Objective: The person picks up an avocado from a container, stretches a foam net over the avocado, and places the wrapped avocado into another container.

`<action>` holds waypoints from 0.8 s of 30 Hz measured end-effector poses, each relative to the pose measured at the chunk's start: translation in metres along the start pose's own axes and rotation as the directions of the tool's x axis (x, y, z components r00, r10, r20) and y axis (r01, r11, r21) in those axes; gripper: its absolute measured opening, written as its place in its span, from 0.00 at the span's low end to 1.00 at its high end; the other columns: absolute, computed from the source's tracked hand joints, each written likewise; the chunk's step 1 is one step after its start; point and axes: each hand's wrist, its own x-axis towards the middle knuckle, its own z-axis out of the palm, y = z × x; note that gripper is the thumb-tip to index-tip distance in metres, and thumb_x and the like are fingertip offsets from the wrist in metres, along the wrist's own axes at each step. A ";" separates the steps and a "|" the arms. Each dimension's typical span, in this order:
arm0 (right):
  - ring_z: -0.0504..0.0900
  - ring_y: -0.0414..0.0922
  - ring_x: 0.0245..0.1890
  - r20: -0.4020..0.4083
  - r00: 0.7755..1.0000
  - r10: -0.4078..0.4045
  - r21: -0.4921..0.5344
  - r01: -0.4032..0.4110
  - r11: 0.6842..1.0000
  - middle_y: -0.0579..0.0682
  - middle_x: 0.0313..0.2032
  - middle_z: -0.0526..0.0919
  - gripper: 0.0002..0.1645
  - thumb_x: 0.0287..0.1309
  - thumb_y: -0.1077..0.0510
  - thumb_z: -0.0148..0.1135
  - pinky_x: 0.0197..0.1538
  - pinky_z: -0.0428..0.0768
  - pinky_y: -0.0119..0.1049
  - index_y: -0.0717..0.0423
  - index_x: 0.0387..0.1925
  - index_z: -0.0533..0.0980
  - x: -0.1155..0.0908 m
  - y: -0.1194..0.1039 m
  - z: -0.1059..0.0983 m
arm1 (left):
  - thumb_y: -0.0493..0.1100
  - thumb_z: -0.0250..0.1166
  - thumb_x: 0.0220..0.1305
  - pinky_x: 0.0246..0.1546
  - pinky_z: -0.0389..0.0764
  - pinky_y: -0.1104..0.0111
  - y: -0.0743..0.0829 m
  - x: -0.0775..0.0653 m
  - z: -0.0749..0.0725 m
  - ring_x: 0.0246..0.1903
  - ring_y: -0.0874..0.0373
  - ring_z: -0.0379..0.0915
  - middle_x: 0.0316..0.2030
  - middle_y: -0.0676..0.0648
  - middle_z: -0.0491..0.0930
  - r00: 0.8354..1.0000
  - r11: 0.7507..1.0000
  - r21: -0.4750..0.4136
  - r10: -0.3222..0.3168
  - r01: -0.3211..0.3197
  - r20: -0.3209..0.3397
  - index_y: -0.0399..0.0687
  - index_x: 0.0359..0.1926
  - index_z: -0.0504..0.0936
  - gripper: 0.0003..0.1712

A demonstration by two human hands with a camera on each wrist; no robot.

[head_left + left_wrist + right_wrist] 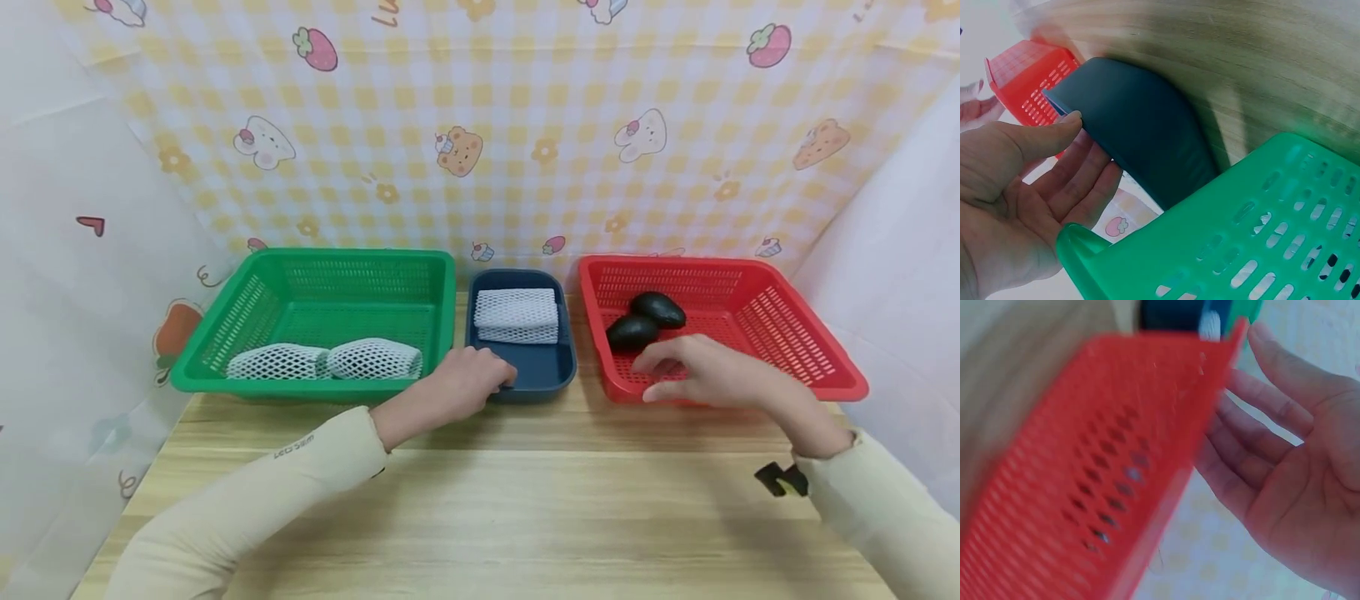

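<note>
My left hand (468,379) is at the front left corner of a dark blue tray (536,367), its thumb near the rim and its fingers bent loosely over the inner side. The left wrist view shows a gap between thumb and fingertips beside the tray wall (1141,119). Folded white foam net sleeves (517,312) lie in the back of the tray. Above the front rim of a red basket (720,275), my right hand (701,371) spreads thumb from fingers with nothing between them. Two dark avocados (632,332) rest in that basket, just beyond the fingertips.
A green basket (360,312) stands left of the tray, holding two plump white net sleeves (375,360) along its front wall. The wooden table (495,517) extends toward me. A checked curtain (517,192) hangs behind the containers.
</note>
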 end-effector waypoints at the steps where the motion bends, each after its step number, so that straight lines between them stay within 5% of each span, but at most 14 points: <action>1: 0.83 0.40 0.41 0.009 1.000 0.014 0.000 -0.014 1.000 0.41 0.43 0.85 0.24 0.54 0.45 0.77 0.45 0.83 0.42 0.52 0.49 0.84 0.001 0.003 -0.007 | 0.34 0.67 0.68 0.28 0.80 0.68 0.000 0.000 0.000 0.33 0.57 0.81 0.39 0.52 0.86 1.000 1.000 0.000 -0.001 0.001 0.000 0.53 0.46 0.89 0.11; 12: 0.83 0.51 0.43 0.118 0.987 0.113 -0.106 -0.100 0.989 0.54 0.43 0.85 0.24 0.54 0.57 0.78 0.47 0.82 0.50 0.64 0.49 0.82 0.046 0.036 -0.053 | 0.34 0.68 0.68 0.26 0.79 0.68 -0.003 0.000 0.000 0.29 0.56 0.79 0.36 0.53 0.85 1.000 1.000 0.008 0.011 -0.011 -0.023 0.53 0.44 0.89 0.10; 19: 0.79 0.62 0.54 0.198 0.975 0.098 -0.095 -0.080 0.992 0.61 0.52 0.82 0.28 0.53 0.62 0.78 0.55 0.78 0.57 0.66 0.54 0.79 0.075 0.056 -0.048 | 0.34 0.68 0.68 0.27 0.80 0.68 -0.001 -0.001 0.000 0.31 0.56 0.81 0.37 0.51 0.86 1.000 1.000 -0.008 0.012 -0.012 -0.013 0.52 0.45 0.89 0.10; 24: 0.78 0.60 0.51 0.222 0.967 0.124 -0.111 -0.101 0.989 0.58 0.50 0.82 0.29 0.50 0.61 0.80 0.54 0.77 0.57 0.63 0.54 0.79 0.087 0.062 -0.038 | 0.34 0.67 0.68 0.27 0.79 0.68 0.000 0.000 0.000 0.31 0.56 0.80 0.37 0.52 0.86 1.000 1.000 -0.008 0.005 -0.005 -0.006 0.52 0.46 0.89 0.10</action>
